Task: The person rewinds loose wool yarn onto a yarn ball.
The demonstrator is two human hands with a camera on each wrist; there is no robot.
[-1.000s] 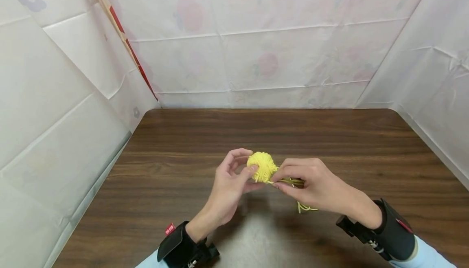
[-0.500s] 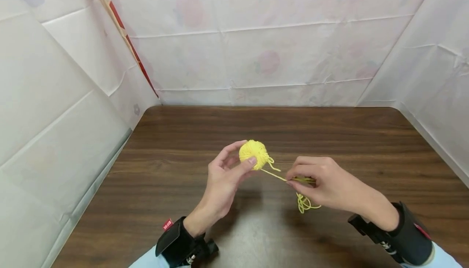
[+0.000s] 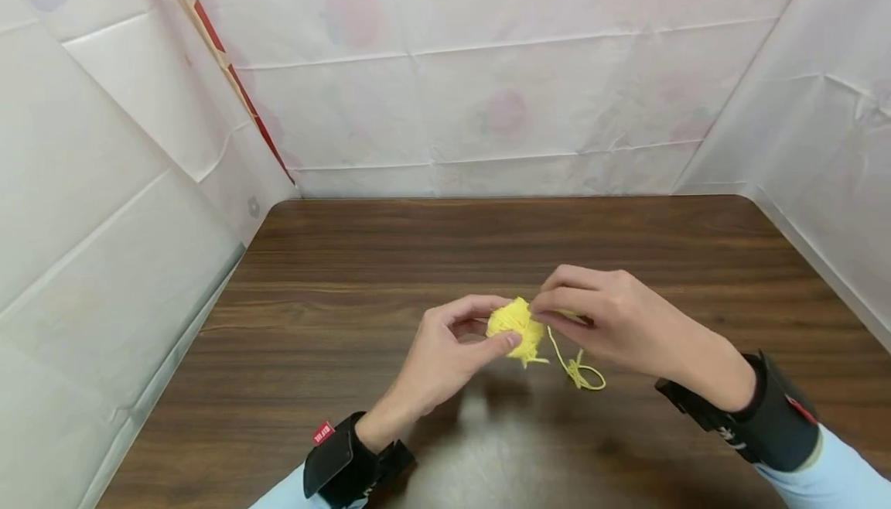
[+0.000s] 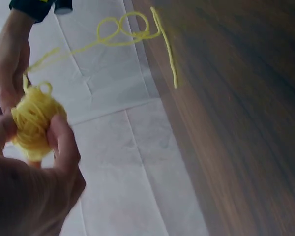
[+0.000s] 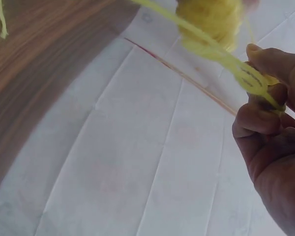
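Note:
A small ball of yellow yarn point(image 3: 513, 326) is held above the brown table, pinched between the thumb and fingers of my left hand point(image 3: 465, 333). The ball point(image 4: 33, 118) fills the left wrist view's left side. My right hand point(image 3: 557, 309) sits just right of the ball and pinches the loose yarn strand point(image 5: 236, 69) against it. The strand's tail point(image 3: 581, 370) hangs down from the ball and loops on the table. The same ball point(image 5: 211, 19) shows at the top of the right wrist view.
The dark wooden table point(image 3: 348, 261) is walled on the left, back and right by white sheeting point(image 3: 487, 107). A red-edged strip point(image 3: 230, 76) runs down the back left corner. Black wrist straps point(image 3: 773, 416) are on both arms.
My right hand moved up and left from the pulled-out strand to the ball's right side. The ball dropped slightly lower and right in my left hand; the stretched strand went slack.

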